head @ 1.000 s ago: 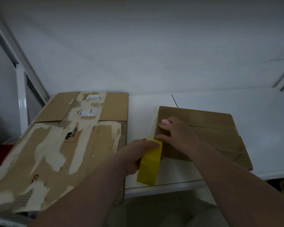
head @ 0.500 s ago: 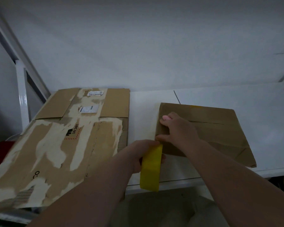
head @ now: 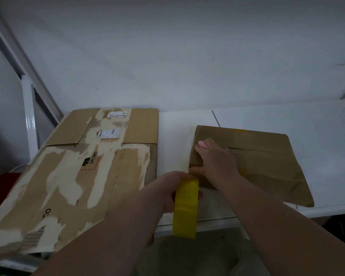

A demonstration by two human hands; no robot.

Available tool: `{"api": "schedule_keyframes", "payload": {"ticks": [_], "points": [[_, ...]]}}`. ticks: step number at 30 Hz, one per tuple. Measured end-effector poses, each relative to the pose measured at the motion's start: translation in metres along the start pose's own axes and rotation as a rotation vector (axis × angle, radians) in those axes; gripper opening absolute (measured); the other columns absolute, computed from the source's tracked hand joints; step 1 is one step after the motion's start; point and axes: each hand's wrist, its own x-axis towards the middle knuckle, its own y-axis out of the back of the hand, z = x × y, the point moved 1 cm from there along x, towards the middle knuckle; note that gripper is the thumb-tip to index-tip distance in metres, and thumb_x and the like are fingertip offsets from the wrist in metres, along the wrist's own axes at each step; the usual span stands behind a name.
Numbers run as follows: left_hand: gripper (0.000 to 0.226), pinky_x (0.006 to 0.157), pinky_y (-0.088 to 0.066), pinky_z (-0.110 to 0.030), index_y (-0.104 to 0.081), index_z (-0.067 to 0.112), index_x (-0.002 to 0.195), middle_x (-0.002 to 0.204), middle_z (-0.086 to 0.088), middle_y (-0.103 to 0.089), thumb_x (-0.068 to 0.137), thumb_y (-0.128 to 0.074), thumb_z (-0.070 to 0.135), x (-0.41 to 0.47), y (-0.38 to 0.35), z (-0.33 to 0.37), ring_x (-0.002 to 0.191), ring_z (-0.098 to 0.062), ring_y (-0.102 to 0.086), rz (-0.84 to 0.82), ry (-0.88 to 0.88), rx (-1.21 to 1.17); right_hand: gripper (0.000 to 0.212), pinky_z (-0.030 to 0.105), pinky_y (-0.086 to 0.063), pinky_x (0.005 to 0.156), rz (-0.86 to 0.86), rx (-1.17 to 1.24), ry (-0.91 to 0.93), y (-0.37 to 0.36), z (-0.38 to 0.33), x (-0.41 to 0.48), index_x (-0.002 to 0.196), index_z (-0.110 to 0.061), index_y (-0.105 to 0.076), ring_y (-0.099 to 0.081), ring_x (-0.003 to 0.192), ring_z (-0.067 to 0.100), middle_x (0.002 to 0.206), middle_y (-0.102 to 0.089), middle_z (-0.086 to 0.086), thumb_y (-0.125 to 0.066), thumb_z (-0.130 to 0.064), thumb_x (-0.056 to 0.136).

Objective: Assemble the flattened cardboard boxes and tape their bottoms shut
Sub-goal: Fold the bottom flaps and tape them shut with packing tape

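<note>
A small brown cardboard box [head: 263,162] lies on the white table [head: 317,132], its flaps closed along a seam. My right hand [head: 213,160] presses on the box's near left corner, thumb against the left edge. My left hand [head: 173,188] grips a roll of yellow tape [head: 185,208] just in front of that corner, with the roll hanging over the table's front edge. The tape's free end is hidden between the two hands.
A large flattened cardboard box [head: 72,176] with torn paper patches and shipping labels covers the left of the table and overhangs its front. A white wall rises behind. A white frame post [head: 29,116] stands at the left. Something red [head: 2,182] lies beyond the table's left edge.
The tape roll has come a little nearer and lower in my left hand. My right hand stays on the box corner. The view has shifted slightly.
</note>
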Motion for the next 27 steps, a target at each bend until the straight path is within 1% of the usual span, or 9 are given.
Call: {"api": "schedule_keyframes", "payload": {"ticks": [5, 8, 11, 13, 16, 18, 19, 22, 27], "points": [[0.03, 0.059, -0.054, -0.033, -0.057, 0.005, 0.111, 0.082, -0.015, -0.069, 0.09, -0.06, 0.026, -0.003, 0.0, -0.001, 0.058, -0.022, -0.068, 0.044, 0.003, -0.024, 0.072, 0.047, -0.037, 0.104, 0.002, 0.002, -0.002, 0.002, -0.002, 0.0, 0.138, -0.02, -0.046, -0.039, 0.13, 0.018, 0.14, -0.037, -0.002, -0.07, -0.051, 0.077], [0.035, 0.059, -0.054, -0.033, -0.056, 0.006, 0.117, 0.091, -0.015, -0.068, 0.09, -0.06, 0.027, -0.005, -0.001, -0.003, 0.063, -0.023, -0.069, 0.025, -0.016, -0.042, 0.059, 0.036, -0.042, 0.096, -0.022, 0.066, 0.018, 0.013, 0.004, 0.002, 0.134, -0.018, -0.052, -0.046, 0.121, 0.019, 0.133, -0.043, 0.001, -0.064, -0.048, 0.084], [0.037, 0.062, -0.054, -0.035, -0.054, 0.005, 0.12, 0.098, -0.016, -0.067, 0.089, -0.06, 0.025, -0.003, -0.001, -0.006, 0.07, -0.025, -0.068, 0.005, -0.041, -0.064, 0.03, 0.029, -0.038, 0.096, 0.047, 0.247, 0.03, 0.031, 0.014, 0.002, 0.123, -0.014, -0.064, -0.053, 0.115, 0.024, 0.127, -0.056, 0.01, -0.05, -0.022, 0.098], [0.04, 0.06, -0.054, -0.035, -0.053, 0.005, 0.123, 0.098, -0.017, -0.067, 0.089, -0.06, 0.025, -0.001, 0.0, -0.007, 0.069, -0.025, -0.069, -0.004, -0.051, -0.073, 0.029, 0.026, -0.04, 0.095, 0.181, 0.358, 0.041, 0.041, 0.019, -0.004, 0.116, -0.012, -0.069, -0.058, 0.112, 0.024, 0.123, -0.062, 0.011, -0.047, -0.008, 0.097], [0.04, 0.059, -0.055, -0.034, -0.052, 0.005, 0.124, 0.098, -0.018, -0.066, 0.09, -0.059, 0.025, -0.002, 0.0, -0.008, 0.068, -0.025, -0.069, -0.021, -0.075, -0.079, 0.024, 0.007, -0.039, 0.072, 0.19, 0.438, 0.11, 0.048, 0.009, -0.022, 0.117, -0.022, -0.063, -0.059, 0.085, 0.005, 0.099, -0.068, -0.002, -0.052, -0.017, 0.097], [0.038, 0.058, -0.055, -0.033, -0.053, 0.005, 0.122, 0.099, -0.017, -0.066, 0.091, -0.058, 0.025, -0.005, -0.001, -0.011, 0.068, -0.024, -0.069, -0.03, -0.092, -0.076, 0.029, 0.01, -0.038, 0.064, 0.106, 0.429, 0.16, 0.043, -0.003, -0.032, 0.125, -0.025, -0.053, -0.057, 0.078, 0.001, 0.089, -0.066, -0.007, -0.054, -0.03, 0.096], [0.037, 0.056, -0.055, -0.032, -0.055, 0.004, 0.121, 0.097, -0.017, -0.066, 0.091, -0.058, 0.025, -0.007, -0.002, -0.011, 0.067, -0.024, -0.068, -0.044, -0.099, -0.081, 0.029, 0.013, -0.038, 0.063, 0.085, 0.399, 0.188, 0.039, -0.007, -0.034, 0.123, -0.022, -0.055, -0.058, 0.077, 0.004, 0.088, -0.067, -0.005, -0.055, -0.032, 0.096], [0.028, 0.052, -0.056, -0.028, -0.06, 0.002, 0.11, 0.084, -0.015, -0.066, 0.092, -0.058, 0.023, -0.012, -0.002, -0.012, 0.059, -0.022, -0.066, -0.06, -0.114, -0.106, 0.028, 0.018, -0.037, 0.06, 0.031, 0.245, 0.237, 0.024, -0.013, -0.034, 0.098, -0.011, -0.069, -0.06, 0.073, 0.012, 0.086, -0.069, 0.002, -0.052, -0.032, 0.097], [0.032, 0.056, -0.056, -0.028, -0.058, 0.005, 0.116, 0.092, -0.015, -0.065, 0.092, -0.058, 0.024, -0.019, 0.001, -0.013, 0.062, -0.021, -0.067, -0.057, -0.112, -0.096, 0.028, 0.022, -0.031, 0.062, -0.044, 0.079, 0.151, 0.018, -0.018, -0.026, 0.089, -0.01, -0.065, -0.053, 0.071, 0.014, 0.082, -0.064, 0.003, -0.048, -0.03, 0.098]]}}
